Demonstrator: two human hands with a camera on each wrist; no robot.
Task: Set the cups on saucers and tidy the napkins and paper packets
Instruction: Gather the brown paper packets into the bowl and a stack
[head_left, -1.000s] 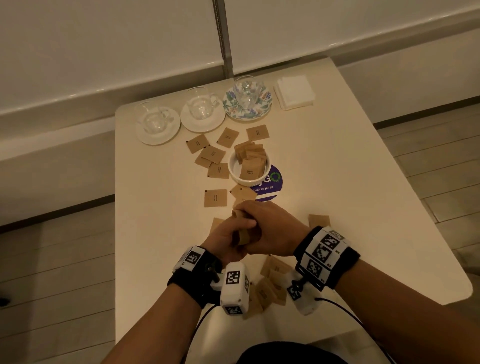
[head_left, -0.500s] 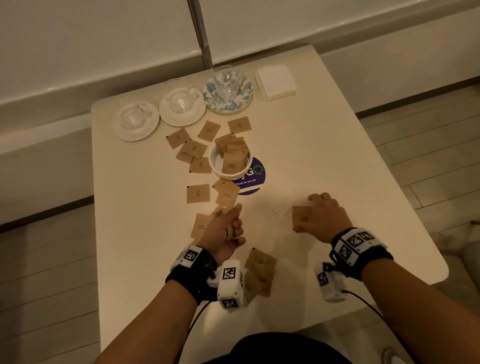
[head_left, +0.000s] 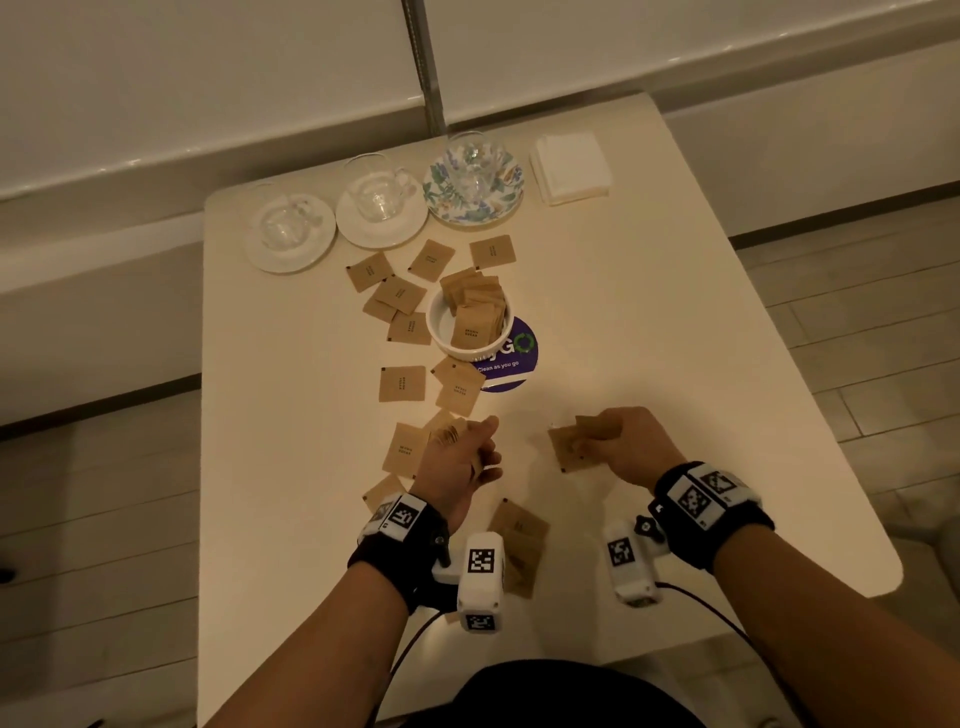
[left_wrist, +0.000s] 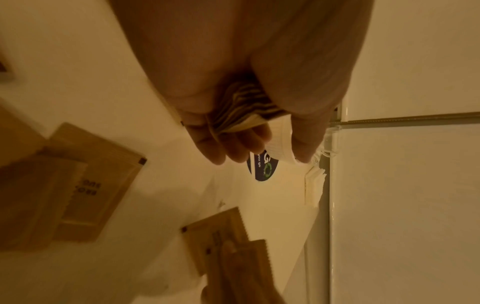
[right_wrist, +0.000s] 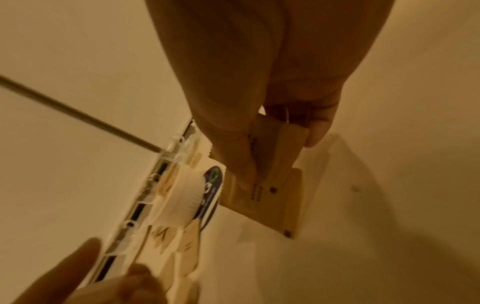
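Note:
My left hand (head_left: 464, 451) grips a stack of several brown paper packets (left_wrist: 244, 111) edge-up, just above the table's near middle. My right hand (head_left: 608, 444) pinches a brown packet (right_wrist: 279, 152) between thumb and fingers, and it overlaps another packet lying on the table (head_left: 566, 451). Loose brown packets (head_left: 401, 383) are scattered down the table's middle. A white bowl (head_left: 441, 332) holds several more packets. Three glass cups stand on saucers at the far edge: one on the left white saucer (head_left: 311, 249), one on the middle white saucer (head_left: 358, 228), one on the floral saucer (head_left: 506, 192).
A stack of white napkins (head_left: 570, 166) lies at the far right beside the floral saucer. A round purple sticker (head_left: 514, 358) sits under the bowl's near side. More packets (head_left: 519, 545) lie near the front edge between my wrists. The white table (head_left: 675, 338) ends at a wall behind.
My hands, joined on the packet stack a second ago, have parted. The right hand went right to a lone packet and now pinches it; the left keeps the stack.

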